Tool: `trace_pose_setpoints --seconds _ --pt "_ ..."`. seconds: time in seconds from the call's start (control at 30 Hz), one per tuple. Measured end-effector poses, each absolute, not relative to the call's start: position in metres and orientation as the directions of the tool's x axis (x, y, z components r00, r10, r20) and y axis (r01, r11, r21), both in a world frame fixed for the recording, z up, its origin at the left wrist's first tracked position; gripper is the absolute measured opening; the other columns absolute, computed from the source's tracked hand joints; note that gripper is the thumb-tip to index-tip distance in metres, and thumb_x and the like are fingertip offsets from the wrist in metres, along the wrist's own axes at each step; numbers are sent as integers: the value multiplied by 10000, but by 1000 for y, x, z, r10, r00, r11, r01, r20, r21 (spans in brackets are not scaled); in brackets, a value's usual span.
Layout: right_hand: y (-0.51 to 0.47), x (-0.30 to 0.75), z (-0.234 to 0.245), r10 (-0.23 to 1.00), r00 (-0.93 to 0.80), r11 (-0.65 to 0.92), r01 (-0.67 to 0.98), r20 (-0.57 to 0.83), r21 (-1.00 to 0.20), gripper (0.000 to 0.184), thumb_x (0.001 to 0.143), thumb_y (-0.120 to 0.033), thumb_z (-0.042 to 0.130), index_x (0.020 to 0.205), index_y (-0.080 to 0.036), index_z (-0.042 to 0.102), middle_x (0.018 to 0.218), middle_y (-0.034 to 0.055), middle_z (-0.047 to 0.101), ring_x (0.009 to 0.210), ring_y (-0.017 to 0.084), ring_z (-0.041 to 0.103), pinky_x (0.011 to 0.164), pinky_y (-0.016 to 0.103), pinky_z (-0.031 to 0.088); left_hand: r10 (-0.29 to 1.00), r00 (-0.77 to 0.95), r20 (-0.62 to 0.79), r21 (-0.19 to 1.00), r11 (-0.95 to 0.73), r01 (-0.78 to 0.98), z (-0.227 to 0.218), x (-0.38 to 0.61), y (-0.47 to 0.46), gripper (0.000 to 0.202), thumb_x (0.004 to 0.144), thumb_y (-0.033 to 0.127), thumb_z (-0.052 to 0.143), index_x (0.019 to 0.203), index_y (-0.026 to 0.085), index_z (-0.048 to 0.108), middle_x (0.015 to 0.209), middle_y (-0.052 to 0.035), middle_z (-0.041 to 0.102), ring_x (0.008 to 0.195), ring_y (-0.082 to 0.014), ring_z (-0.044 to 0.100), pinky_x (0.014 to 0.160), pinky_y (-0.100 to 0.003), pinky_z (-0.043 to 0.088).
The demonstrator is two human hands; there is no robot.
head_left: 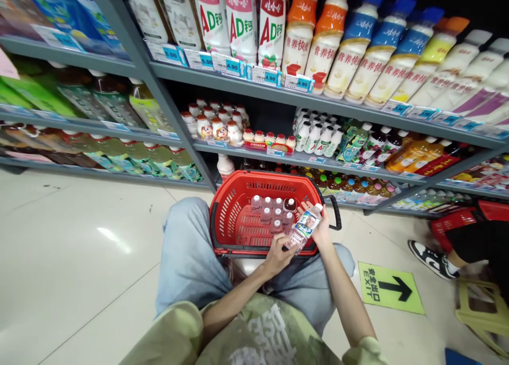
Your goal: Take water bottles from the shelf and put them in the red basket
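The fingers (287, 246) of the left hand (278, 256) are curling under the lower end of a small clear bottle (304, 228), while the right hand (320, 228) is wrapping around its upper half, thumb side across the label, so both hands are closing on the same bottle. It is being held just above the near right corner of a red basket (228, 216) that is sitting on the floor (79, 259) in front of the person's knees.

The bottle is lying tilted, its long axis running from lower left to upper right, with the white cap pointing up and to the right, away from the person. It looks light and thin-walled, probably plastic that will give a little under a squeeze; the glossy label may be slick, so the plain body near the shoulder and the base seem the safer places to hold.

Inside the basket more small bottles (272, 211) are standing upright, packed close together, caps up. Beyond it, shelves (222, 78) are carrying rows of drinks with price tags. At the right, another person's shoe (431, 259) is resting near a green exit sticker (387, 288).
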State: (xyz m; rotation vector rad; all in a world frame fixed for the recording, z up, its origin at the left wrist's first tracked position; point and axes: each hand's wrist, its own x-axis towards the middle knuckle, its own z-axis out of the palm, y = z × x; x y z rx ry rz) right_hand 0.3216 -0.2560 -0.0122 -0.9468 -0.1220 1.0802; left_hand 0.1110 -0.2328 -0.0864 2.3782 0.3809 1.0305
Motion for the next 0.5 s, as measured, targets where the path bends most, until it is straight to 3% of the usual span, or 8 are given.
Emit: trace_pose_setpoints --seconds 0.13,0.23,0.37,0.5 --pt "-257 323 -13 773 529 127 -670 -351 -731 659 873 -751 494 1171 -199 697 1182 152 766 1105 355 734 924 555 598 425 541 725 507 -862 -3 -76 115 -232 276 904 127 680 1125 283 735 1088 -100 604 1094 -270 535 963 -445 531" --pt "-258 324 -11 763 532 125 -679 -367 -724 661 881 -746 501 1182 -189 693 1185 145 768 1108 336 737 941 520 602 441 523 729 522 -853 -10 -67 117 -231 351 851 70 689 1145 262 686 1133 -100 581 1126 -274 516 963 -440 526" --pt "-258 323 -8 738 543 197 -741 -400 -642 558 874 -688 595 1136 -206 700 1150 99 785 1057 296 757 958 467 608 561 513 649 655 -756 -2 -58 118 -230 455 726 94 743 1144 233 630 1132 -79 557 1110 -274 536 948 -443 532" --pt "-260 325 -3 742 557 290 -768 -372 -572 444 903 -619 615 1083 -226 717 1178 62 782 1053 281 759 970 461 605 740 491 460 855 -518 -21 -47 120 -227 569 682 231 831 1199 191 597 1185 -95 559 1123 -273 593 970 -442 555"
